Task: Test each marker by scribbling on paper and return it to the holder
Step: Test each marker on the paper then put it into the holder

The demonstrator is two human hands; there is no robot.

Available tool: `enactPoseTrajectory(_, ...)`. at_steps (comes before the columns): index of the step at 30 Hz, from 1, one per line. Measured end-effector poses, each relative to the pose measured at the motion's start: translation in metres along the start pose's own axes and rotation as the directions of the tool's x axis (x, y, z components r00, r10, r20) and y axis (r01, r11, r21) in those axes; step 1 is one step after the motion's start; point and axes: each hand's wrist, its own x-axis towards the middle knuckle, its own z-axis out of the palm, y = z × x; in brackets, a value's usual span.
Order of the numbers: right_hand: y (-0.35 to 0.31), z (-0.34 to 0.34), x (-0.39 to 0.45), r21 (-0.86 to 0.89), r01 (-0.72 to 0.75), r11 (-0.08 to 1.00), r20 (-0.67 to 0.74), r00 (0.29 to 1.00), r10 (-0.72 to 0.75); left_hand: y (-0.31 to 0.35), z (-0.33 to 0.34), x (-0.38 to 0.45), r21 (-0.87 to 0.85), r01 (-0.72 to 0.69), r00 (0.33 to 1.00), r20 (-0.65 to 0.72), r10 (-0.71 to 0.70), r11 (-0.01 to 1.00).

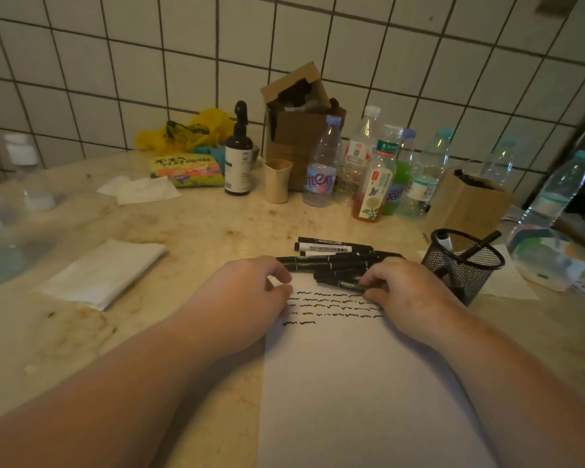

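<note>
A white sheet of paper (358, 383) lies in front of me, with several rows of black scribbles (331, 307) near its far end. Beyond it lies a pile of several black markers (335, 256). My right hand (399, 292) grips one black marker (347, 283) lying at the pile's near edge. My left hand (250, 292) rests on the paper's upper left corner with its fingers curled and nothing in them. The black mesh holder (463, 265) stands to the right of my right hand and holds a few markers.
Several plastic bottles (379, 173), a brown spray bottle (238, 157), a beige cup (277, 180) and cardboard boxes (301, 130) line the tiled wall. Folded tissues (105, 273) lie left. A snack bag (188, 170) and a yellow bag (186, 131) sit behind.
</note>
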Motion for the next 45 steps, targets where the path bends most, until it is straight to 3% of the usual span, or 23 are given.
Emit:
enactPoseTrajectory(2,-0.007,-0.006,-0.006,0.077,0.051,0.996,-0.017,0.999,-0.049,-0.001,0.0,0.0,0.002,0.001,1.0,-0.001,-0.001,1.0)
enactPoseTrajectory(5,-0.023,-0.025,-0.019,0.335,0.069,0.94,-0.038,0.998,-0.059,-0.003,0.002,0.001,-0.006,0.01,1.0,-0.001,-0.01,1.0)
enactPoseTrajectory(11,-0.046,-0.031,-0.035,0.821,-0.09,0.564,0.072,0.996,0.054,0.0,0.001,-0.003,-0.021,-0.053,0.998,0.026,0.053,0.998)
enactPoseTrajectory(13,-0.048,-0.017,-0.039,0.891,-0.113,0.44,0.055,0.988,0.142,0.004,0.0,-0.006,-0.041,-0.071,0.997,0.04,0.073,0.997)
enactPoseTrajectory(17,-0.047,0.002,-0.042,0.948,-0.115,0.297,0.047,0.973,0.225,0.006,-0.001,-0.006,-0.018,-0.101,0.994,0.051,0.102,0.995)
enactPoseTrajectory(24,-0.047,0.008,-0.043,0.949,-0.135,0.284,0.075,0.975,0.211,0.007,-0.001,-0.009,-0.034,-0.131,0.99,0.048,0.133,0.991)
enactPoseTrajectory(30,-0.047,0.012,-0.044,0.967,-0.151,0.203,0.137,0.987,0.082,0.01,-0.002,-0.012,0.04,-0.163,0.985,0.068,0.16,0.986)
enactPoseTrajectory(34,-0.048,0.012,-0.045,0.963,-0.166,0.21,0.16,0.986,0.043,0.011,-0.002,-0.012,0.05,-0.205,0.976,0.087,0.2,0.977)
enactPoseTrajectory(39,-0.048,0.011,-0.044,0.968,-0.163,0.19,0.16,0.987,0.031,0.012,-0.005,-0.012,0.047,-0.218,0.964,0.167,0.208,0.975)
enactPoseTrajectory(45,-0.044,0.002,-0.047,0.979,-0.044,0.2,0.052,0.998,-0.033,0.01,-0.022,-0.013,-0.045,-0.2,0.93,0.304,0.204,0.979)
